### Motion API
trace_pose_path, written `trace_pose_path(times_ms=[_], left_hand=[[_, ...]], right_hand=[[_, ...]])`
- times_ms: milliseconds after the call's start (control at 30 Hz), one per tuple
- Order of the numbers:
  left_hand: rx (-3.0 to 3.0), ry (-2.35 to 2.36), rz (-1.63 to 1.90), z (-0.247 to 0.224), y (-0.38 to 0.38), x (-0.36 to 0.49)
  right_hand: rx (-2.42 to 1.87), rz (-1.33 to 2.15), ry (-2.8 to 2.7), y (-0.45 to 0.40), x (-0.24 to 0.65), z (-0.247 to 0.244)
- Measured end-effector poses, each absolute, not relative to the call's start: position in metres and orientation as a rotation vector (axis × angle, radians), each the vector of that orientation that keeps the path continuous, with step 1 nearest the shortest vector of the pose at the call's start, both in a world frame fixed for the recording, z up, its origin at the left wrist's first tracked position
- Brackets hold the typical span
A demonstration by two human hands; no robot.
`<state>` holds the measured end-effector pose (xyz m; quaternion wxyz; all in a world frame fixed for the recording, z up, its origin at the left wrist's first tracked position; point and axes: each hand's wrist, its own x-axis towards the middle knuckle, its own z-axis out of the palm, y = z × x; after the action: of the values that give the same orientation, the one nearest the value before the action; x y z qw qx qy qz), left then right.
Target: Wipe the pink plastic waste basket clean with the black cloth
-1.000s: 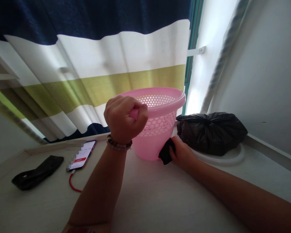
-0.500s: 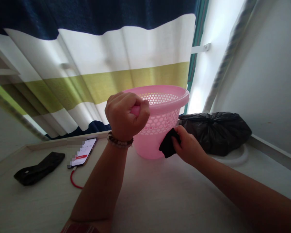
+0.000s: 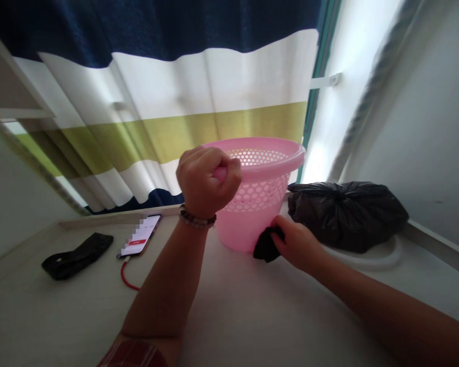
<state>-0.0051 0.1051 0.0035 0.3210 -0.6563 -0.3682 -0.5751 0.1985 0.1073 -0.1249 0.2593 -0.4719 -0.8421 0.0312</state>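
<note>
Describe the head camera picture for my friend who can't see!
A person's left hand grips the rim of a pink plastic basket with honeycomb holes, while the right hand holds a black cloth at its lower side. A lit phone with a red cable lies left, a knotted black plastic bag sits right, and a striped curtain hangs behind.

We find a free lane over the pale surface between the forearms, ending at the pink basket. The left hand, closed at the rim, blocks its left side; the right hand and black cloth block its lower right. We note access from above through its mouth. The black bag obstructs farther right. A gap separates the phone from the black pouch; a red cable obstructs the phone's near end.
</note>
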Motion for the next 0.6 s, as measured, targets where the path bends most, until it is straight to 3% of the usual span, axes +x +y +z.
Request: trace_pose_path(times_ms=[133, 233, 433, 600], left_hand=[[-1.741, -1.007, -1.441, 0.002, 0.101, -0.002], [-1.767, -1.119, -1.358, 0.0, 0.1, -0.003], [-1.756, -1.227, -1.315, 0.0, 0.097, -0.004], [-1.754, -1.196, -1.331, 0.0, 0.099, -0.004]], right_hand=[[-1.242, -0.106, -1.993, 0.109, 0.208, -0.106], [-1.337, -0.227, -2.073, 0.118, 0.21, -0.117], [-1.49, -0.071, -2.499, 0.137, 0.206, -0.161], [-1.451, -0.04, -2.566, 0.138, 0.204, -0.161]])
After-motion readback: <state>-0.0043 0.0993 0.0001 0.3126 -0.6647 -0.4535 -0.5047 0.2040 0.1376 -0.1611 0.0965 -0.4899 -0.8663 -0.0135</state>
